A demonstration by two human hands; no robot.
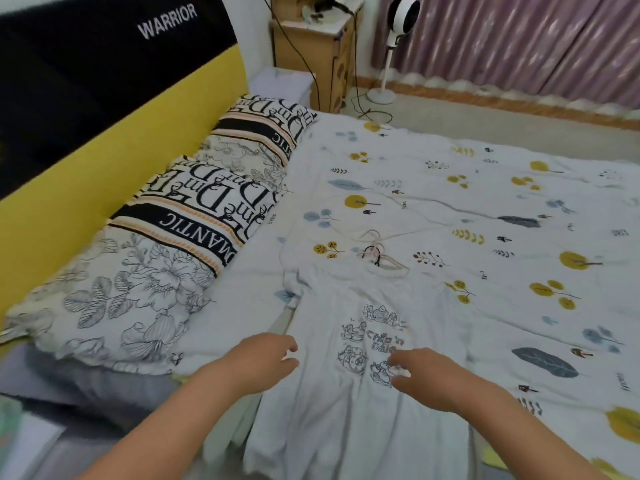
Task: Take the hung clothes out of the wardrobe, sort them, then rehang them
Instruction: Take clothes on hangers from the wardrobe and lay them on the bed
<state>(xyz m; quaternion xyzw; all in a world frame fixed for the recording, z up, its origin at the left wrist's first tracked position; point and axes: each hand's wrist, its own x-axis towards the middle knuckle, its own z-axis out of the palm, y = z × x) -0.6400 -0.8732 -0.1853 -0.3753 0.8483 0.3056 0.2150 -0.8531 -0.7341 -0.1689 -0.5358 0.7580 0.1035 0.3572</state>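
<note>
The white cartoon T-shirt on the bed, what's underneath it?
The white T-shirt lies flat on the leaf-print duvet, with pink hangers poking out at its collar. Whether more clothes lie beneath it cannot be seen; the fabric covers that.

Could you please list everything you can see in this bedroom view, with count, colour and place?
T-shirt: one, white with a cartoon print, flat on the bed near the front.
Hangers: a few, pale pink, at the T-shirt's collar; exact count unclear.
Duvet: one, white with yellow and grey leaf print, covering the bed.
Pillows: two, black, white and orange lettering with flowers, along the headboard.
Headboard: one, yellow and black, left.
Cabinet: one, light wood, back.
Fan: one, white, beside the cabinet.
Curtain: pink, back right.
Left hand: open, over the T-shirt's edge.
Right hand: open, over the print.
</note>
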